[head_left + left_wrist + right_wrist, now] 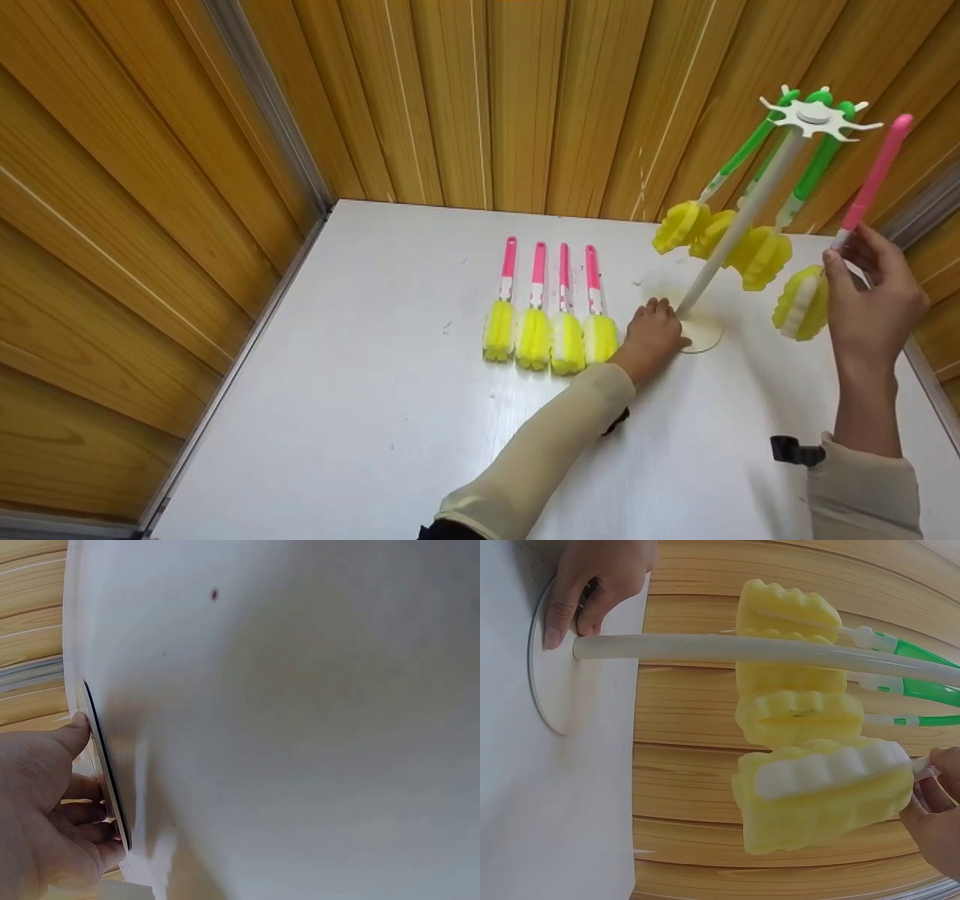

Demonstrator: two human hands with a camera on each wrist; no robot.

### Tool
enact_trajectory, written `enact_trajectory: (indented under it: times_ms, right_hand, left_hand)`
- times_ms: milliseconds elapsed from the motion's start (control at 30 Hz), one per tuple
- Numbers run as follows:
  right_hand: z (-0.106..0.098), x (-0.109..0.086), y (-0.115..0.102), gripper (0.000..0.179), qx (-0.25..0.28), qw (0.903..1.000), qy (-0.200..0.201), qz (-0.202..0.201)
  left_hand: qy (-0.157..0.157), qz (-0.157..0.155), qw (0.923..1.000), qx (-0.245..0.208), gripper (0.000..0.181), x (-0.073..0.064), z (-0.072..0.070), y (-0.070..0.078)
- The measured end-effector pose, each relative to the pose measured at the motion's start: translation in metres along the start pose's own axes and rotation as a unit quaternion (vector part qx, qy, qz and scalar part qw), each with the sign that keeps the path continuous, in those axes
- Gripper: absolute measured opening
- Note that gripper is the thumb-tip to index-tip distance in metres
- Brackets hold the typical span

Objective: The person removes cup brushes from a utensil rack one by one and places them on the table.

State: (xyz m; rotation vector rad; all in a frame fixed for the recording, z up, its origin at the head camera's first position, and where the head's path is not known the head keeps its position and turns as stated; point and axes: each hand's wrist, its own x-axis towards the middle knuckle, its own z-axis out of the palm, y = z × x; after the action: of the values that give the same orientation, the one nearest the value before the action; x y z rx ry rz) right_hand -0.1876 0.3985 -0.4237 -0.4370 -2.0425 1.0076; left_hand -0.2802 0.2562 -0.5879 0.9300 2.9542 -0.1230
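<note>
A white stand (750, 214) has a round base and a hooked top (814, 118). My left hand (654, 336) presses its fingers on the base (564, 701) beside the pole. Three sponge brushes with green handles (816, 171) hang from the hooks, their yellow sponges (799, 716) pointing down. To the right of the stand, my right hand (874, 296) pinches the neck of a pink-handled sponge brush (879, 174). Its yellow and white sponge (825, 791) hangs down, and its handle end is near the hooks but apart from them.
Several more pink-handled sponge brushes (534, 334) lie in a row on the white table (360, 360), left of the stand. Wood-panelled walls (517, 105) rise behind the table and at both sides.
</note>
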Motion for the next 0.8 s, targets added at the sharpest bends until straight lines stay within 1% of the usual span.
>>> enact_trajectory:
  times_ms: [200,333,433,567,633,700,800]
  right_hand:
    - [-0.002,-0.002,0.005,0.043,-0.007,0.9999,0.001,0.01]
    - [-0.002,-0.003,0.01,0.043,-0.003,1.0,0.001,0.006]
    - [-0.001,-0.004,0.014,0.043,-0.003,1.0,0.002,0.004]
    - [0.002,-0.006,0.019,0.043,-0.011,0.9998,-0.002,0.016]
    - [0.003,-0.007,0.022,0.044,-0.018,0.9996,-0.007,0.021]
    - [0.004,-0.008,0.026,0.044,-0.029,0.9991,-0.011,0.03]
    - [0.004,-0.007,0.032,0.045,-0.043,0.9975,-0.015,0.054]
  left_hand:
    - [-0.003,-0.003,1.0,-0.007,0.067,0.001,0.001,0.0]
    - [-0.009,-0.006,0.9999,-0.013,0.067,0.002,0.001,0.0]
    - [-0.007,-0.002,0.9999,-0.015,0.065,0.002,0.0,0.0]
    - [0.0,0.001,0.9998,-0.02,0.064,0.0,0.0,-0.002]
    - [0.002,-0.002,0.9999,-0.014,0.065,-0.001,-0.001,-0.002]
    - [0.0,-0.005,0.9999,-0.011,0.066,0.0,-0.001,-0.002]
    - [-0.007,-0.003,0.9999,-0.011,0.065,0.0,-0.003,-0.001]
